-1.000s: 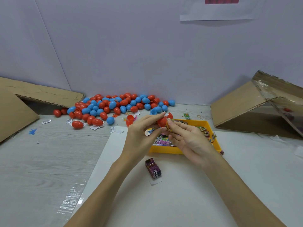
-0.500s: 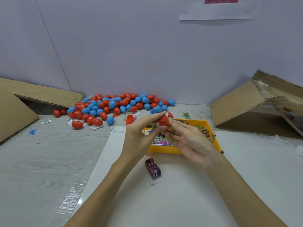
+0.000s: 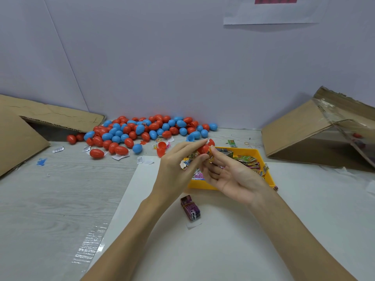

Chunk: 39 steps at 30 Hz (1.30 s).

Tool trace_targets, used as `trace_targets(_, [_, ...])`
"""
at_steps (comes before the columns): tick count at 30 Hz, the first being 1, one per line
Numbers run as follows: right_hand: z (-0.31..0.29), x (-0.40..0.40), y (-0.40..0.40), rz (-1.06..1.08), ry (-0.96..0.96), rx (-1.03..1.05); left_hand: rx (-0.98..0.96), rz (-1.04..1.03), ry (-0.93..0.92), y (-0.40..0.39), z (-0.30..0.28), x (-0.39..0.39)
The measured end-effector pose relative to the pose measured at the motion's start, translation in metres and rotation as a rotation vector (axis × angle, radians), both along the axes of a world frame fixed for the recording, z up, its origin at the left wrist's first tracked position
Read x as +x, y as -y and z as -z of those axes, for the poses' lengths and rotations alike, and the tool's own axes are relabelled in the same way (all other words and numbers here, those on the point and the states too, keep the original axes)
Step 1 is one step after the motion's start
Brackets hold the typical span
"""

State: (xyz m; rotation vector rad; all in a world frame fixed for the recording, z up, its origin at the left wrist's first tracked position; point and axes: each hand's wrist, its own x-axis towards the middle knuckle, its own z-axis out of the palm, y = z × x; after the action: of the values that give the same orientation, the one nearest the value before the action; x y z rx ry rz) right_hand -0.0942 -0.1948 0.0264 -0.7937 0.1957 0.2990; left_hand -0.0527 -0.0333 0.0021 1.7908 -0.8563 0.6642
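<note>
Presently in hand: a red egg shell (image 3: 203,149) and a folded yellow packet (image 3: 211,156), which touch each other above the back-left corner of the yellow tray (image 3: 199,185).
Left hand (image 3: 174,169): grasping; index finger on top and thumb below pinch the red egg shell, back of the hand toward the camera.
Right hand (image 3: 233,179): grasping; palm turned up, thumb and forefinger pinch the yellow packet and hold it against the open side of the shell. The other fingers are loosely bent.
Shell contents: cannot tell; the fingers cover the opening.
Yellow tray: sits on the white sheet (image 3: 223,240), just beyond the hands, and holds loose printed packets (image 3: 249,162).
Purple bundle (image 3: 190,207): lies on the white sheet, near the front of the tray and below the wrists, apart from both hands.
Egg pile (image 3: 142,130): closed red and blue eggs heaped against the back wall, left of the tray.
Open red half (image 3: 161,149): on the table (image 3: 50,199) between the pile and the left hand.
Left cardboard (image 3: 18,138): leans at the left edge of the table.
Right cardboard box (image 3: 300,126): tipped on its side, well apart from the tray.
</note>
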Motion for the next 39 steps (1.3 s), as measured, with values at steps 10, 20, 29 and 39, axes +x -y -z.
trace_targets(10, [0.002, -0.003, -0.004, -0.059, -0.067, 0.066, -0.085, 0.111, -0.198, -0.004, -0.005, -0.001])
trace_targets(20, [-0.001, -0.002, 0.002, 0.040, 0.131, -0.229, -0.019, 0.114, -0.200, 0.003, -0.002, -0.005])
trace_targets(29, [0.006, -0.010, -0.020, 0.267, 0.411, -0.731, 0.109, -0.089, 0.069, 0.002, -0.003, -0.004])
trace_targets(39, [0.013, -0.014, -0.039, 0.493, 0.569, -0.786, 0.078, -0.215, 0.082, 0.007, -0.005, -0.016])
